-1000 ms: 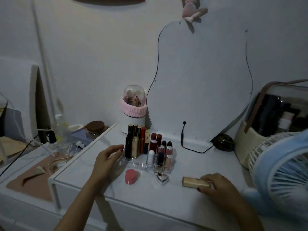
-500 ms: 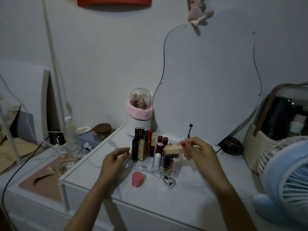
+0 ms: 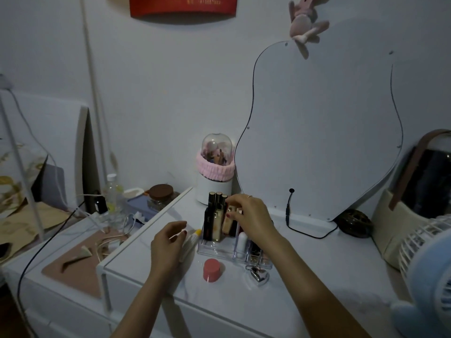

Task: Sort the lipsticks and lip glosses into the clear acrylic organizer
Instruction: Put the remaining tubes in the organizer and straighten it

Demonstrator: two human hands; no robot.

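Note:
The clear acrylic organizer [image 3: 214, 251] stands on the white dresser top [image 3: 305, 276], with several black, gold and red lipsticks [image 3: 214, 215] upright in its back slots and a white tube [image 3: 242, 240] further front. My right hand [image 3: 253, 219] is above the organizer, pinching a gold lipstick [image 3: 228, 224] that tilts down among the back tubes. My left hand [image 3: 167, 243] rests curled on the dresser just left of the organizer. A white tube with a yellow tip [image 3: 191, 239] lies along its fingers, and I see no grip on it.
A pink round cap [image 3: 211, 270] and a silver heart charm [image 3: 260, 276] lie in front of the organizer. Behind stand a brush holder with a pink band [image 3: 214, 172] and a curved mirror [image 3: 322, 132]. A blue fan [image 3: 429, 267] and a bag [image 3: 400, 215] are at the right.
My right hand picked the gold lipstick up from the dresser at the right, carried it left, and now lowers it into the organizer's back slots. My left hand drew slightly away from the organizer.

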